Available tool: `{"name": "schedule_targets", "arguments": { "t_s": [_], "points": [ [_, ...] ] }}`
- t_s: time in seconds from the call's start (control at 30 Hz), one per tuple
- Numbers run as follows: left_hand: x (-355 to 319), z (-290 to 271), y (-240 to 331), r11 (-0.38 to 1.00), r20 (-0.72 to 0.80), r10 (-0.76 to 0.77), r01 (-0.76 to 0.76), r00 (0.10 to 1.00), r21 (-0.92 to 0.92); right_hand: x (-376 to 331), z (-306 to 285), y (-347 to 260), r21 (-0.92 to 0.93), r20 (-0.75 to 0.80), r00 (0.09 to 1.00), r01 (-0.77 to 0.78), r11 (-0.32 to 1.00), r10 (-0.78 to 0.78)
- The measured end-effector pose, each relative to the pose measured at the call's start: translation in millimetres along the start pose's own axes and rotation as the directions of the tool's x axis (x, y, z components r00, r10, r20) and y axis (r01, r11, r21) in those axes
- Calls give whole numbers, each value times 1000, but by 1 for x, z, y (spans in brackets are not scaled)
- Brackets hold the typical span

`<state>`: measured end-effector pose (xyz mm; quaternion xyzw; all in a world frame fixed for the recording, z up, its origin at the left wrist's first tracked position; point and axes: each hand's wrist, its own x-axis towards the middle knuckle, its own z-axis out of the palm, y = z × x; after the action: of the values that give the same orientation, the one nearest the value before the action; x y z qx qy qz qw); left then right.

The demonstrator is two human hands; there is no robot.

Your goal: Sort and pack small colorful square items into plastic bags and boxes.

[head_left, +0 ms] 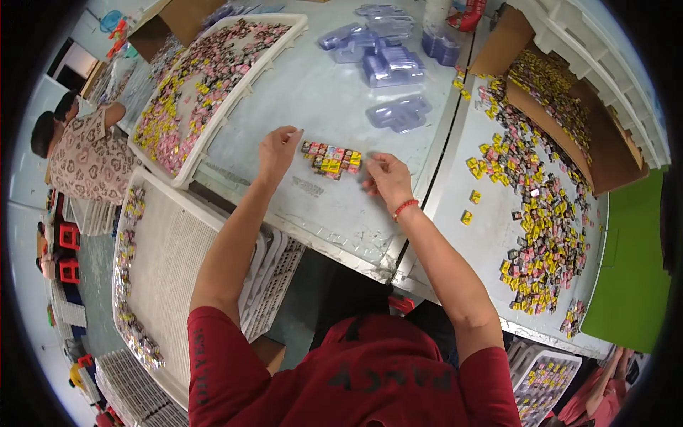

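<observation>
On the grey-white table in front of me lies a compact group of small square printed pieces (331,159), pink, yellow and dark, set edge to edge in rows. My left hand (277,153) is raised just left of the group, thumb and forefinger pinched; whatever is between them is too small to name. Close to the group's right end is my right hand (388,179), a red bracelet on its wrist. Its fingers are bent but apart, with nothing visible in them. A clear moulded plastic tray (400,114) lies beyond the group.
Stacked clear trays (388,60) stand farther back. A white tray (203,153) of loose pieces is at left, above a mesh-bottomed tray (167,249). Loose pieces (544,249) cover the right table below a cardboard box (615,146). Another person (92,153) sits far left.
</observation>
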<state>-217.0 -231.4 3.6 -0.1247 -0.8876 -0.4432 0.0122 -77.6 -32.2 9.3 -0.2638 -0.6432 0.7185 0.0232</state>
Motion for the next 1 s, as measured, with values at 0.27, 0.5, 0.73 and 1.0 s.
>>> {"name": "schedule_targets", "arguments": {
  "t_s": [0.27,0.5,0.73,1.0],
  "points": [
    [-7,98,109,725,168,634,-656,755,209,-89,-65,39,-267,76,994,92,959,-74],
    [28,180,97,501,318,657,-711,684,494,-151,-108,80,-292,-61,977,180,939,-206],
    [49,169,92,563,307,710,-773,634,293,-159,-116,84,-253,-120,933,302,919,-339],
    [42,166,120,795,316,431,-521,845,311,-167,-118,86,-330,-142,797,521,787,-587]
  ]
}}
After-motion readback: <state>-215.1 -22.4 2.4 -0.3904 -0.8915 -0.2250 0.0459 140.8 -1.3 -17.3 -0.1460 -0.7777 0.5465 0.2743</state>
